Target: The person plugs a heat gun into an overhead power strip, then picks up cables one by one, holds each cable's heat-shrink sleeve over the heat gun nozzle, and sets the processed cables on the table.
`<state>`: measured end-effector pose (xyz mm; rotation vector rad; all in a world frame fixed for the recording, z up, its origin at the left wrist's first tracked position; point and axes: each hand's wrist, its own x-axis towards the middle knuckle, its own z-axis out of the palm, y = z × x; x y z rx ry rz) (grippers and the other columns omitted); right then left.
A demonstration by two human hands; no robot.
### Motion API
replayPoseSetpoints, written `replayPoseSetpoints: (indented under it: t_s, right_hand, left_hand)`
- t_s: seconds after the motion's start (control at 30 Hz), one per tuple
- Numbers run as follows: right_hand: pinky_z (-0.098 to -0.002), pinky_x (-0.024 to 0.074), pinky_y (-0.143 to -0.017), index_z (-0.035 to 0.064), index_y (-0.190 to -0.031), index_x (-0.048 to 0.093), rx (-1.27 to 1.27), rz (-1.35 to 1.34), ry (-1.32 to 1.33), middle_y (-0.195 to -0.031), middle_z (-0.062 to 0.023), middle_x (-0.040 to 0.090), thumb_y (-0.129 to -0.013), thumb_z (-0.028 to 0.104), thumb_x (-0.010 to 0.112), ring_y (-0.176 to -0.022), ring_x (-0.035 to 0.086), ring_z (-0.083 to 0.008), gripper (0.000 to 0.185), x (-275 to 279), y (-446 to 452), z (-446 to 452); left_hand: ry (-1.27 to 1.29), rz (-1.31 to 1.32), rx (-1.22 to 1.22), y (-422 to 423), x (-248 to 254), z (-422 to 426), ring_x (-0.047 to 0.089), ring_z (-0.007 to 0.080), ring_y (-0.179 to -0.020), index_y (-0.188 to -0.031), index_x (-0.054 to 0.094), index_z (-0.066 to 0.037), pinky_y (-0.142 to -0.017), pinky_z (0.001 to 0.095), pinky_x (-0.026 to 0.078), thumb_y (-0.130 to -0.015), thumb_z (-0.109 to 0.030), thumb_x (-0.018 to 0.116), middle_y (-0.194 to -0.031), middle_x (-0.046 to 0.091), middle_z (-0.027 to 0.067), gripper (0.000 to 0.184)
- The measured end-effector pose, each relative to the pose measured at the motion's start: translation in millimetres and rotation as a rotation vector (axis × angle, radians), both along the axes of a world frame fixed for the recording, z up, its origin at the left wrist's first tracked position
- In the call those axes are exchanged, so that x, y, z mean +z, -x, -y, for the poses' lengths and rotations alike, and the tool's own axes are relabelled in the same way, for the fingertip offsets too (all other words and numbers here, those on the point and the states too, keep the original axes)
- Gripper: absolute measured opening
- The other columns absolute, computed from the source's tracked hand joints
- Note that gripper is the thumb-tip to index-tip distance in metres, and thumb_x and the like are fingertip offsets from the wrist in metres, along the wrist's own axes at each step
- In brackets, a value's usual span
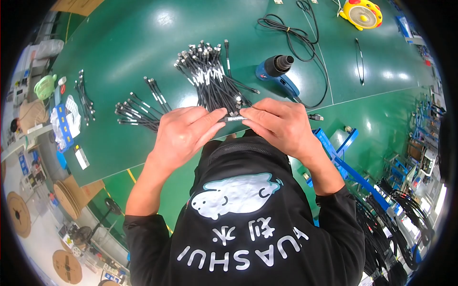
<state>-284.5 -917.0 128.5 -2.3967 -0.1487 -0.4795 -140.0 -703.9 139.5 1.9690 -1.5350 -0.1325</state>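
A short black cable with a white printed label [234,118] is stretched level between my hands at the table's near edge. My left hand [187,131] pinches it just left of the label, fingers closed. On the label's other side, my right hand [280,123] grips it between thumb and fingers. The cable's plug [316,117] sticks out past my right hand. Directly beyond my fingers lies a big pile of labelled black cables [210,76] with metal-tipped plugs. A smaller bunch of cables [136,112] spreads out left of my left hand, partly hidden by it.
A blue heat gun [286,86] stands right of the pile, its black cord [291,29] coiled behind it. Farther off are a yellow fan [361,14] and a single cable [359,62]. At left on the green table [119,47] lie more cables [83,97] and a blue tray [63,125].
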Motion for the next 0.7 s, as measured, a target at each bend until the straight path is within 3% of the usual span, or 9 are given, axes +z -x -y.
replayPoseSetpoints:
  t_s: [0.33,0.7]
  right_hand:
    - [-0.0335,0.0495,-0.053,0.0078,-0.111,0.074,0.005,-0.119,-0.055,-0.082,-0.0056,0.067,-0.075,0.009,0.085,-0.064,0.063,-0.0237,0.037,9.0,5.2,3.6]
    - [-0.0326,0.0504,-0.054,0.0074,-0.109,0.073,0.037,-0.036,-0.118,-0.086,-0.0065,0.07,-0.075,0.008,0.086,-0.066,0.066,-0.0234,0.036,-0.1,7.9,12.0]
  left_hand:
    - [0.037,0.04,0.029,4.8,-7.0,-0.4,0.052,0.0191,-0.055,-0.105,0.077,-0.011,-0.05,0.0349,0.042,-0.077,-0.017,0.084,-0.067,0.051,0.001,0.03]
    - [0.041,0.055,0.019,7.3,-5.4,5.3,0.05,0.0161,-0.055,-0.106,0.077,-0.012,-0.051,0.0332,0.041,-0.074,-0.017,0.084,-0.066,0.048,-0.0008,0.033]
